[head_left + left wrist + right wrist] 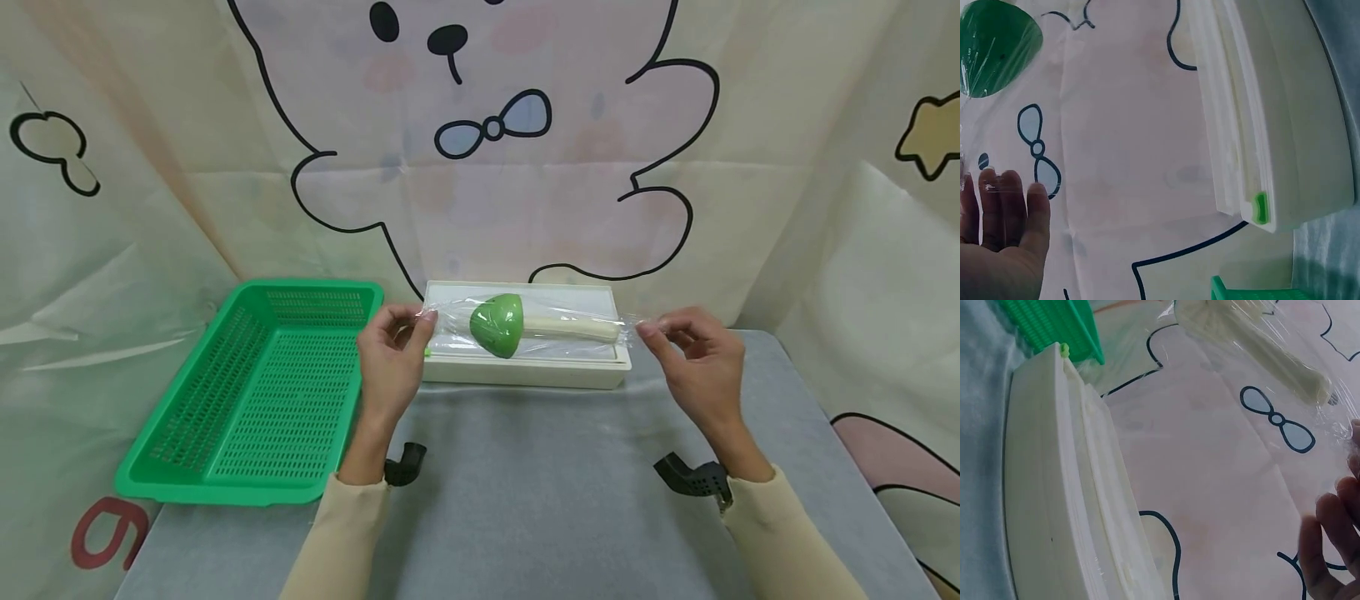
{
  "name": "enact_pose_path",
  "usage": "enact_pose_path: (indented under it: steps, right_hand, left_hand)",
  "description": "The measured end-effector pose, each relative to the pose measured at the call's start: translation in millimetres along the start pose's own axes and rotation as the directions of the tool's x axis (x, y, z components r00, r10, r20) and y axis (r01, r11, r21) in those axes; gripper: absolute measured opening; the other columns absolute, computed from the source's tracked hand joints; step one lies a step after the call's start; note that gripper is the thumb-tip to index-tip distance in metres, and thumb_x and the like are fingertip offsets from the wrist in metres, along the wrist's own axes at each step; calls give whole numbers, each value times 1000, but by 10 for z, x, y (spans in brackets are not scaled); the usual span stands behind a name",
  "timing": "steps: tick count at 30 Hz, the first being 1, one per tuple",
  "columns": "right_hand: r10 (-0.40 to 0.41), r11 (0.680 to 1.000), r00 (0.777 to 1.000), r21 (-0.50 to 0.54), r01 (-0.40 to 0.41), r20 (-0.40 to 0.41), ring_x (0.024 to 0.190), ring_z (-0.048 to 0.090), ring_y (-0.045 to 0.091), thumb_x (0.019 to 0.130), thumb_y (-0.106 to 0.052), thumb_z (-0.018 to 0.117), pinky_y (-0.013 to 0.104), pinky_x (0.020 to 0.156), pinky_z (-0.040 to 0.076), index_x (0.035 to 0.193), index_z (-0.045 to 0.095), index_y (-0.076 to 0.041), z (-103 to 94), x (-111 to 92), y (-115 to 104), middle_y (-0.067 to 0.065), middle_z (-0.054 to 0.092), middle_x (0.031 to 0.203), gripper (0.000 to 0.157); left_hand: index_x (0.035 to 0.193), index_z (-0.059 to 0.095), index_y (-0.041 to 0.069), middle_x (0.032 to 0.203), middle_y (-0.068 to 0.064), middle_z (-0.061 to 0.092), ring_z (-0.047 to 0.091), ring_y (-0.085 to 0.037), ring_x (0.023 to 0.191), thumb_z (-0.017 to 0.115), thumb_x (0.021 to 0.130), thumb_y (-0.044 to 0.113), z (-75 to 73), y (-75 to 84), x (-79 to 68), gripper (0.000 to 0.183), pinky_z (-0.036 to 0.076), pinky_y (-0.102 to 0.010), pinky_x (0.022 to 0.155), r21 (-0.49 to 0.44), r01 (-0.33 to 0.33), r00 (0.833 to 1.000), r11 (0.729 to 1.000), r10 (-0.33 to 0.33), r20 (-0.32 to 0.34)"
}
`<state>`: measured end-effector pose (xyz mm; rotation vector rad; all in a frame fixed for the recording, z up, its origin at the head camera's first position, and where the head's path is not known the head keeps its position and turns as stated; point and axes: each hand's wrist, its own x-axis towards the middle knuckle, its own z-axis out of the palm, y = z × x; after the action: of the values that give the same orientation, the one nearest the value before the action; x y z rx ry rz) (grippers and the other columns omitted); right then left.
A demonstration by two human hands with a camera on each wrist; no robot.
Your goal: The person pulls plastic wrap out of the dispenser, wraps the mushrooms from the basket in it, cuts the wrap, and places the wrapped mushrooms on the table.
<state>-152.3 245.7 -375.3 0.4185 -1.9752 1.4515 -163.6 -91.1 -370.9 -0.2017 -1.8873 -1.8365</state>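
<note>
A mushroom-shaped thing with a green cap and a long cream stem lies lengthwise inside clear plastic film. The film is gathered at both ends and held up over the white box in the head view. My left hand pinches the film's left end, beside the cap. At the stem side, my right hand pinches the other end between thumb and finger. Beneath is the long white box, which carries a small green slider near its left end. In the right wrist view the stem shows through the film.
A green plastic basket with perforated walls stands left of the white box, close to my left forearm. Grey cloth covers the table. A printed curtain hangs right behind the box, with more sheeting at both sides.
</note>
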Motion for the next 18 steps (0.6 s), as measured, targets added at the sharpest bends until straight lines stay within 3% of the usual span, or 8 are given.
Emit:
enact_pose_path:
  steps: [5,11,18]
  right_hand:
    - [-1,998,1000,-70,3,26,79,63,7,85,19,69,15,79,53,84,66,8,-35,-43,-10,13,64,84,12]
    - [0,989,1000,-145,2,12,76,62,6,87,14,71,14,78,52,87,65,6,-45,-25,-41,13,63,88,10]
    - [-1,984,1000,-178,2,5,73,58,6,88,13,70,13,73,50,86,62,9,-26,9,-92,14,61,86,9]
  left_hand:
    - [97,64,-8,93,-7,65,63,-23,92,72,94,5,-5,-4,-26,15,56,-31,83,5,-53,999,999,53,15]
    - [97,63,-8,92,-11,64,61,-22,91,72,94,4,6,3,-15,15,54,-31,80,1,-114,993,993,114,22]
    - [95,64,-8,90,-12,63,60,-20,86,71,94,5,-5,25,-26,15,51,-32,76,12,-107,994,994,107,0]
